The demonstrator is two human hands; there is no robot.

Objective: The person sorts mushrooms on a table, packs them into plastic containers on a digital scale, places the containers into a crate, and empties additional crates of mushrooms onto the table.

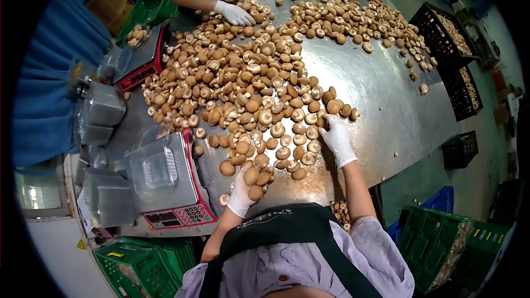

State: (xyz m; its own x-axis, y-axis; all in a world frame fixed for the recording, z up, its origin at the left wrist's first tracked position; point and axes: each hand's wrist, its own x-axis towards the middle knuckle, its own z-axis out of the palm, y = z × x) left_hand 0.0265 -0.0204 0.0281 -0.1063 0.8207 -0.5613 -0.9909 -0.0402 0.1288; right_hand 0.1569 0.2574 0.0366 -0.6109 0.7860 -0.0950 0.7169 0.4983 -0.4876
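My left hand (241, 194), in a white glove, cups several brown shiitake mushrooms (255, 192) near the front edge of the metal table. Farther right, my gloved right hand (338, 139) is at the edge of the mushroom pile (243, 72), thumb and fingers closed around a mushroom (322, 122). Its fingertips are partly hidden among the caps. Left of my left hand, a red-edged scale (182, 215) carries a clear plastic tray (156, 171).
Across the metal table (386, 116), a co-worker's gloved hand (234, 13) touches the pile. A second scale (138, 77) and stacked clear trays (105, 105) line the left side. Green crates (430, 243) stand on the floor at right, black crates (441, 33) beyond the table.
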